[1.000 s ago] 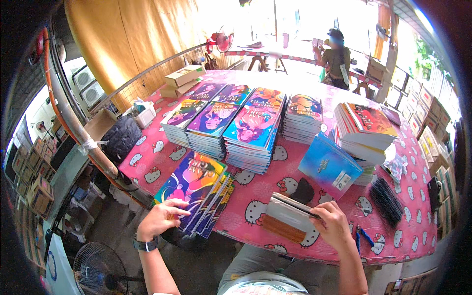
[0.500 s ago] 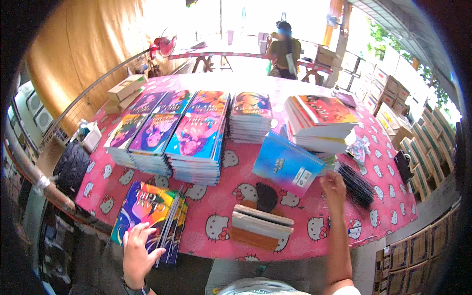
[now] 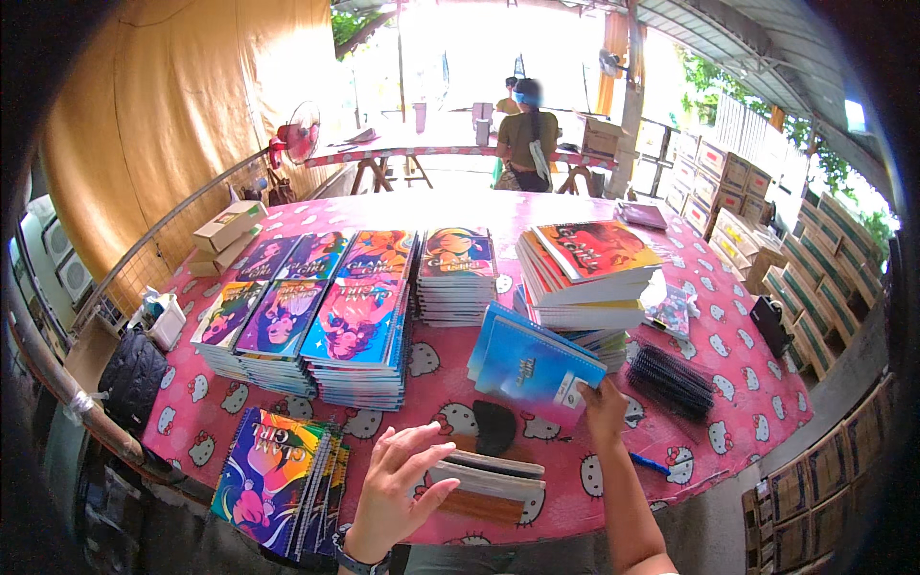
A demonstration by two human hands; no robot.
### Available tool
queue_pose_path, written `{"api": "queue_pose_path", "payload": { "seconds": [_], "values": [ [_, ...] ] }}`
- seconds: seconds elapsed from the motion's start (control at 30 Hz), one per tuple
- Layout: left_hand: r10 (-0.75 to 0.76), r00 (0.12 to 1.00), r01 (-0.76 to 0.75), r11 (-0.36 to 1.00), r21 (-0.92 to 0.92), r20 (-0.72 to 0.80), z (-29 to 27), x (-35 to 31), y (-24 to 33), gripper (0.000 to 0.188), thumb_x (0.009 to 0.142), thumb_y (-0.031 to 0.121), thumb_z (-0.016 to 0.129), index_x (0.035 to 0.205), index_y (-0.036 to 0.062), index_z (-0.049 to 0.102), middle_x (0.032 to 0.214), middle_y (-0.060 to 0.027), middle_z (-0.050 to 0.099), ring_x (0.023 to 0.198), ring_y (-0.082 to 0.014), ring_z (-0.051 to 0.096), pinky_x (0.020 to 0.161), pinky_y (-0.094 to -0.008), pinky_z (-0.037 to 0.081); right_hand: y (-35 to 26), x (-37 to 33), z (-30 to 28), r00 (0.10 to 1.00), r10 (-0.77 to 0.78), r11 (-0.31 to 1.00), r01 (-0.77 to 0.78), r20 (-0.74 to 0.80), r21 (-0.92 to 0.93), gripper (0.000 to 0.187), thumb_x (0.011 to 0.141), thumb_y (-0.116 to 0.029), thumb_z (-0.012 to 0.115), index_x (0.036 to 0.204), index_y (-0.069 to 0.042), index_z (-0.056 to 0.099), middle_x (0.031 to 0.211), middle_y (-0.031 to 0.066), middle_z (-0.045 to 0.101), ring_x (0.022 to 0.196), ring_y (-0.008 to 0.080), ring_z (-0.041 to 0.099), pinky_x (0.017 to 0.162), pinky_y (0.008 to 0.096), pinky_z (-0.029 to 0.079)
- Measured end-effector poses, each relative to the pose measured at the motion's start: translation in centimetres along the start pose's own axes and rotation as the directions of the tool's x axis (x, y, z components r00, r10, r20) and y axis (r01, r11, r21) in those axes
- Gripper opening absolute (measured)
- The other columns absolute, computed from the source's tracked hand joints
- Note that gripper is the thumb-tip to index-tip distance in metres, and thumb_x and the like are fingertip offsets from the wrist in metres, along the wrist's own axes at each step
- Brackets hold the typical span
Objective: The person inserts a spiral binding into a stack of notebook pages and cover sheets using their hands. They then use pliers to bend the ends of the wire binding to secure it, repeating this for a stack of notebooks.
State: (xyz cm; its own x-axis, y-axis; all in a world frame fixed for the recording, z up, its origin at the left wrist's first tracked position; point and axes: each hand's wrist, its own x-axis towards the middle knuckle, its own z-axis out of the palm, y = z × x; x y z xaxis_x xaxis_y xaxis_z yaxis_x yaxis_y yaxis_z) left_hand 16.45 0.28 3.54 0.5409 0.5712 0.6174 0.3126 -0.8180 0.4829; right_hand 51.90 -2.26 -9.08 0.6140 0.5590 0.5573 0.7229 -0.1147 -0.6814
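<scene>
My right hand (image 3: 604, 412) grips the lower right corner of a blue spiral notebook (image 3: 529, 362), its fingers closed on the edge by a white label. The notebook is tilted, and another blue edge shows under it. My left hand (image 3: 402, 484) is raised with its fingers spread, holding nothing, just left of a wooden block (image 3: 491, 496) with pale strips along its top. Behind that block lies a dark rounded piece (image 3: 495, 427). At the front left, several colourful spiral notebooks (image 3: 268, 474) lie overlapping, covers up.
Stacks of illustrated notebooks (image 3: 350, 331) fill the left middle of the pink patterned table (image 3: 661, 498). A taller pile of bound pages (image 3: 589, 273) stands right of centre. Black spiral coils (image 3: 671, 383) and a blue pen (image 3: 650, 464) lie at right. Another person (image 3: 525, 144) sits beyond.
My left hand has left the front-left notebooks and moved right, to beside the wooden block. My right hand has closed on the blue notebook's corner. The view has tilted upward.
</scene>
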Motion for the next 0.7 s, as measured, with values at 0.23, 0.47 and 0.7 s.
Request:
{"api": "queue_pose_path", "payload": {
  "seconds": [0.23,0.47,0.7],
  "values": [
    [-0.047,0.984,0.016,0.984,-0.175,-0.170,1.8,1.8,-0.5,0.059,0.075,0.019,0.076,0.127,0.0053,0.051,0.133,-0.0147,0.049,0.122,-0.0310,0.047,0.102,-0.0451,0.037,-4.9,-1.9,-8.4,0.997,-0.049,0.987,0.056,-0.055,0.150,0.014,0.081,-0.011,0.071,0.088,-0.001,0.064,0.070,0.0048,0.062,0.058,0.0104,0.051,0.056,0.0260,0.044],
    [-0.376,0.925,0.198,0.584,-0.787,-0.046,3.8,1.3,-1.6,0.033,0.085,0.004,0.066,0.116,0.0014,0.055,0.112,-0.0098,0.060,0.102,-0.0163,0.056,0.089,-0.0298,0.044,-12.9,-5.2,-10.7,0.985,-0.171,0.765,0.112,0.031,0.634,0.015,0.078,-0.004,0.073,0.088,0.003,0.064,0.084,0.0093,0.067,0.076,0.0141,0.063,0.068,0.0263,0.051],
    [-0.399,0.913,0.178,0.578,-0.796,-0.085,4.0,-0.9,-2.8,0.020,0.087,-0.002,0.061,0.106,0.0021,0.056,0.097,-0.0017,0.061,0.090,-0.0078,0.054,0.079,-0.0248,0.044,-10.6,-7.1,-9.5,0.850,-0.226,0.964,0.125,0.476,0.234,0.025,0.073,-0.012,0.076,0.094,-0.004,0.066,0.090,0.0112,0.068,0.084,0.0249,0.066,0.073,0.0342,0.050]
  ]
}}
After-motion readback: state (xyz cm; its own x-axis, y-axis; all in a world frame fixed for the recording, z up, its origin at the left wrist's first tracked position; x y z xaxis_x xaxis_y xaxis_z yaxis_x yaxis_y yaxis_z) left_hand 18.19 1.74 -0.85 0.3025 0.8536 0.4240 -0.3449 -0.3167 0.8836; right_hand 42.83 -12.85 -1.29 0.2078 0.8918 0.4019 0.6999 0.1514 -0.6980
